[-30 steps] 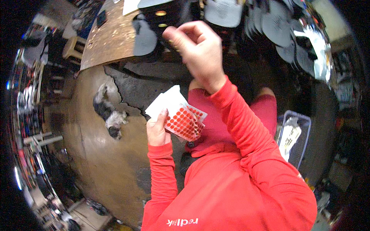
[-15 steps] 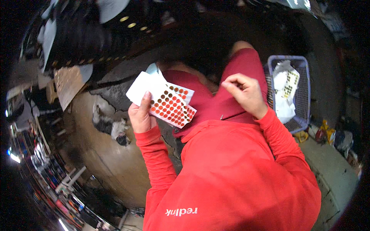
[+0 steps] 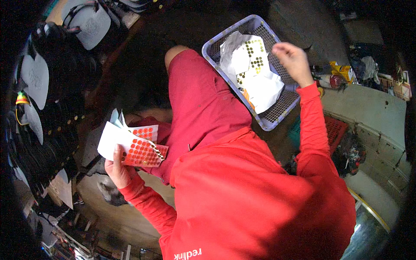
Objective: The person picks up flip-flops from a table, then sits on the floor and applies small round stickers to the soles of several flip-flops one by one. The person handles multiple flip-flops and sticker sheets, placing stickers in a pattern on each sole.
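Observation:
My left hand point(image 3: 118, 171) is closed on several sticker sheets point(image 3: 141, 151), with the thumb lying over them. White backs and rows of round red stickers show, with a few dark gold dots along one side. At the right rim of a purple plastic basket point(image 3: 271, 126), my right hand point(image 3: 292, 60) is raised with its fingers curled together and slightly blurred. Whether anything small is between those fingertips cannot be made out. Inside the basket lie crumpled white papers point(image 3: 265, 93) and a sheet of gold dots point(image 3: 255, 56).
Grey textured sole-shaped pieces point(image 3: 93, 28) and dark straps crowd the left side. A yellow box point(image 3: 342, 71) and assorted items stand at the right. Near the basket is a red crate point(image 3: 336, 130). A grey and white shape point(image 3: 110, 190) lies on the floor.
My view has turned right, bringing the basket nearer the middle. My right hand has moved from above my lap out to the basket's rim. The left hand keeps hold of the sticker sheets.

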A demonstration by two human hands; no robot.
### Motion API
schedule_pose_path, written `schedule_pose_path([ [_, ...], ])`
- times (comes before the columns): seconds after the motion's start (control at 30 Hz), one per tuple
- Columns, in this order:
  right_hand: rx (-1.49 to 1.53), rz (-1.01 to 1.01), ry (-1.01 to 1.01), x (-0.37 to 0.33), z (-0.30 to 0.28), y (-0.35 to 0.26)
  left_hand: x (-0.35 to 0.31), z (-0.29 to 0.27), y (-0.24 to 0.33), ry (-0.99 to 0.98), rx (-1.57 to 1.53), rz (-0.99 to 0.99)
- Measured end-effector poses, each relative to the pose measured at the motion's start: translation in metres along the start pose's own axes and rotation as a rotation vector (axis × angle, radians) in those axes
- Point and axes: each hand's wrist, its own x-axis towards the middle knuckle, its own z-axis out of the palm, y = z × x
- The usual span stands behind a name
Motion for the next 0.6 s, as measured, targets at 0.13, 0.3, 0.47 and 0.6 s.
schedule_pose_path([
  [0.13,-0.377,-0.098,-0.117,-0.027,0.021,0.019,0.002,0.020,0.016,-0.069,0.064,-0.005],
  [0.3,-0.338,-0.131,-0.069,-0.040,0.036,0.009,-0.001,0.020,0.028,-0.088,0.062,-0.043],
  [0.47,-0.682,0.160,-0.144,-0.041,0.027,0.025,-0.021,0.005,0.042,-0.023,0.079,-0.041],
  [0.6,-0.594,0.106,-0.112,-0.042,0.022,0.052,-0.021,0.010,0.041,-0.032,0.041,-0.030],
])
